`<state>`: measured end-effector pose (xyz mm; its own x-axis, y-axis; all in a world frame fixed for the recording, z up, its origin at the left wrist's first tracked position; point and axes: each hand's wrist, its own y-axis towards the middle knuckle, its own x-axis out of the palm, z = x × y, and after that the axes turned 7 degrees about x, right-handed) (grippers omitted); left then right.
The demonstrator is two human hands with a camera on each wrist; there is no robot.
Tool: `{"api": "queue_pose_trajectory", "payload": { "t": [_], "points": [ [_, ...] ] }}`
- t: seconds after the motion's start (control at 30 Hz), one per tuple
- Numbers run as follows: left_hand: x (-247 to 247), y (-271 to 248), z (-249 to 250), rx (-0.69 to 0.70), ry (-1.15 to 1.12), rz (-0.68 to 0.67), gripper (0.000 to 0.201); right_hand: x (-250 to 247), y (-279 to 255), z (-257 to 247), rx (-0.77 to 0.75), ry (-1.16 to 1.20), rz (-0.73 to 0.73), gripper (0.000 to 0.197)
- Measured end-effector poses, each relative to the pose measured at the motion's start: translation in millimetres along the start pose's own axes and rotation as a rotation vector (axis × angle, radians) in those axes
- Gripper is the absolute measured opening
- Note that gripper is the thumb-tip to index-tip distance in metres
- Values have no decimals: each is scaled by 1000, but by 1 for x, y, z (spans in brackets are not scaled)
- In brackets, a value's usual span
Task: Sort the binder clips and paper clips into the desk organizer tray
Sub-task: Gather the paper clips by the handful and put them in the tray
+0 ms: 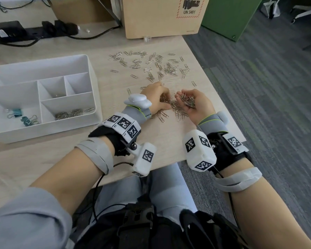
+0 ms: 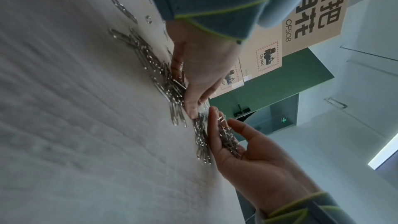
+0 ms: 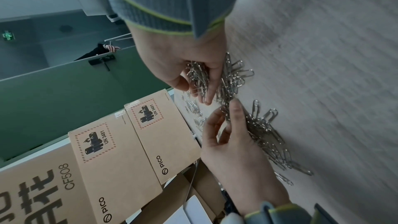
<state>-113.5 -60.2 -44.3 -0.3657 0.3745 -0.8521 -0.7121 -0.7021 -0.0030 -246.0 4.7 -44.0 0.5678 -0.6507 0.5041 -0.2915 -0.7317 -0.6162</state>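
**Paper clips gathered between both hands at the worktop's near right**

Worktop (image 1: 169, 141): pale wood grain, carrying everything below. A tan cardboard box (image 1: 160, 17) stands at its far edge, with a black power strip (image 1: 34, 31) to the left of it.

Organizer tray (image 1: 92, 72): white, divided into compartments, on the left of the worktop. Its front right compartment holds a heap of paper clips. Teal binder clips (image 1: 22, 115) lie in the front left compartment. One small item sits in the middle compartment; too small to tell what.

Loose paper clips (image 1: 151, 65): scattered over the worktop beyond your hands, well apart from the tray. A denser pile lies directly between and under your hands.

Your right hand (image 1: 194, 105): palm turned up, fingers cupped around a bundle of paper clips (image 1: 187, 101) lying in the palm.

Your left hand (image 1: 156, 97): palm down on the pile just beside the right hand, fingers curled into the clips on the worktop. In the right wrist view its fingertips (image 3: 234, 108) press on the clips; whether any are pinched, you cannot tell.
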Motion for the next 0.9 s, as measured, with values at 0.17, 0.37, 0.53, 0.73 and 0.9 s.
{"api": "queue_pose_trajectory", "payload": {
  "t": [0.17,0.37,0.53,0.73,0.9],
  "points": [
    [-2,2,-6,-9,-44,41,22,-1,1,1,7,33,-3,20],
    [-12,2,-11,-54,-264,106,24,3,3,2,45,48,-19,19],
    [-23,10,5,47,-353,107,22,9,5,4,62,-6,-26,18],
    [-20,21,33,123,-244,14,19,12,2,2,113,-20,-138,24],
    [-22,22,41,145,-223,-12,24,7,7,2,81,-9,-99,21]
  ]
}}
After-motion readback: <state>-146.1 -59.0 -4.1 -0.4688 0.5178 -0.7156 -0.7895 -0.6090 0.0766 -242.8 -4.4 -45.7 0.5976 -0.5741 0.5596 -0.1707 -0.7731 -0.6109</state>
